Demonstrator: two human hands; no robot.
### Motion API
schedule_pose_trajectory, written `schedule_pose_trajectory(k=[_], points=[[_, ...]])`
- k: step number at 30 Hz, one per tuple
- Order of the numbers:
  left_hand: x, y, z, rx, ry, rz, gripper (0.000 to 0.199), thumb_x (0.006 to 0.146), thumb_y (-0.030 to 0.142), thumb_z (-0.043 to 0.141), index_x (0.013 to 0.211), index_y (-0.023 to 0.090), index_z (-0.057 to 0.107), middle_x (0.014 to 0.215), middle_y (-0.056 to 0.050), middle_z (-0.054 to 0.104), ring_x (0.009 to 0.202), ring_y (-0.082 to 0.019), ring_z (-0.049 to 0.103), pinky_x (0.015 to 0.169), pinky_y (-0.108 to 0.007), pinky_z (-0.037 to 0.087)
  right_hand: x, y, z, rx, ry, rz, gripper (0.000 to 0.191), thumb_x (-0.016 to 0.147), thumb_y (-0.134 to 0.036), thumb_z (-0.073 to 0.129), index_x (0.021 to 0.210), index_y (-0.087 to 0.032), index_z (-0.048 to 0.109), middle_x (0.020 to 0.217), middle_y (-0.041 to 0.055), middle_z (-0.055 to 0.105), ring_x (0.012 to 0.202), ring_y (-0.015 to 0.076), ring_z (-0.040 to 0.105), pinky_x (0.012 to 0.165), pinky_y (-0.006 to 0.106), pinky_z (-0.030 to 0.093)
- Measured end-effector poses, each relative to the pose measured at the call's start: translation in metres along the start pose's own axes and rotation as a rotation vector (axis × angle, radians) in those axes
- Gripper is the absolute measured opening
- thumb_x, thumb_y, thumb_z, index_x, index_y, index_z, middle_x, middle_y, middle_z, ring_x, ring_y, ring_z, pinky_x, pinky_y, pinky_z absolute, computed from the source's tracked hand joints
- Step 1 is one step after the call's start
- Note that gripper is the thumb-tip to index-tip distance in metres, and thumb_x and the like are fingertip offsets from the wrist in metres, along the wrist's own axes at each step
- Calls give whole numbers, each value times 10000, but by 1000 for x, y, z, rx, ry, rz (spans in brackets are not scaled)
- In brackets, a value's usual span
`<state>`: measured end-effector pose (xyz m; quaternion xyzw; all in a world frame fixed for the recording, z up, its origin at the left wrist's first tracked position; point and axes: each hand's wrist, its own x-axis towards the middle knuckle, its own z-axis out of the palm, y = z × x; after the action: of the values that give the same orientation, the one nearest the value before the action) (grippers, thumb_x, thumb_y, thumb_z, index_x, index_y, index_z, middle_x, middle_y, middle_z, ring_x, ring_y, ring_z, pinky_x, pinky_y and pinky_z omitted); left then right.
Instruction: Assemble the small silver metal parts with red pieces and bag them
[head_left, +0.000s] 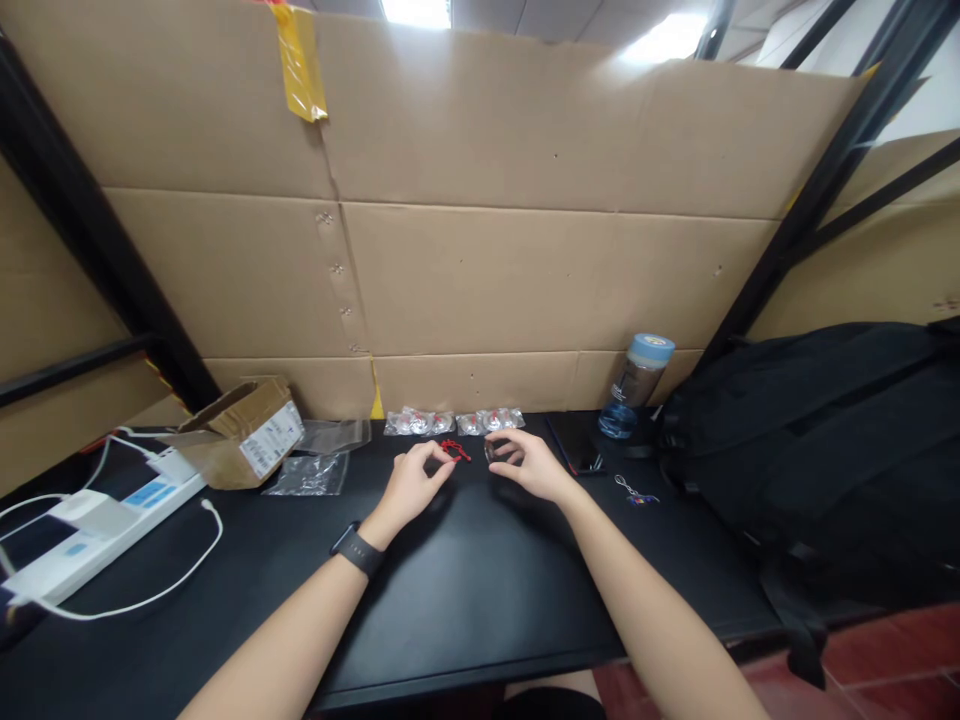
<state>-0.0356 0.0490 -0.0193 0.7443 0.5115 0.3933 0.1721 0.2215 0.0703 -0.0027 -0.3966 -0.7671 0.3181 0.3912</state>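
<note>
Over the middle of the black table, my left hand (415, 482) pinches the near edge of a red cord bracelet (456, 449) between thumb and fingertips. A dark watch sits on that wrist. A short gap to the right, my right hand (531, 466) curls its thumb and fingers around a small, dark, see-through round thing (490, 451), too small to name. Behind both hands, against the cardboard wall, lies a row of small clear packets (418, 421) with red and silvery contents.
Left are an open cardboard box (259, 440), clear plastic bags (307, 474) and a white power strip (112, 520) with cables. Right are a dark phone (576, 447), a keychain (636, 492), a water bottle (634, 388) and a large black backpack (817, 460).
</note>
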Motion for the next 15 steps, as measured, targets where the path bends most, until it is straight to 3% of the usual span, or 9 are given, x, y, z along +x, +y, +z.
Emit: schedule_pose_trajectory(k=[3, 6, 15], points=[[-2, 6, 2, -143, 32, -20, 143, 834, 375, 689, 823, 233, 708, 953, -22, 752, 947, -201, 682, 915, -333, 481, -1, -11, 16, 124, -1, -30, 468, 764, -311, 787, 1206, -239, 650, 1215, 84, 688, 1008, 218, 696, 796, 327, 568], [-3, 10, 2, -215, 36, -43, 192, 817, 384, 718, 950, 248, 744, 939, -22, 768, 920, -204, 701, 919, -347, 503, -2, -17, 26, 178, 12, -57, 491, 763, -303, 793, 1225, -246, 634, 1237, 86, 678, 1024, 219, 695, 808, 329, 564], [-7, 20, 3, -68, 14, -31, 148, 888, 374, 649, 931, 301, 771, 1035, -28, 757, 1098, -242, 629, 972, -419, 436, -5, -28, 34, 154, 7, -90, 516, 746, -302, 811, 1225, -252, 626, 1206, 81, 695, 1032, 231, 698, 827, 348, 559]])
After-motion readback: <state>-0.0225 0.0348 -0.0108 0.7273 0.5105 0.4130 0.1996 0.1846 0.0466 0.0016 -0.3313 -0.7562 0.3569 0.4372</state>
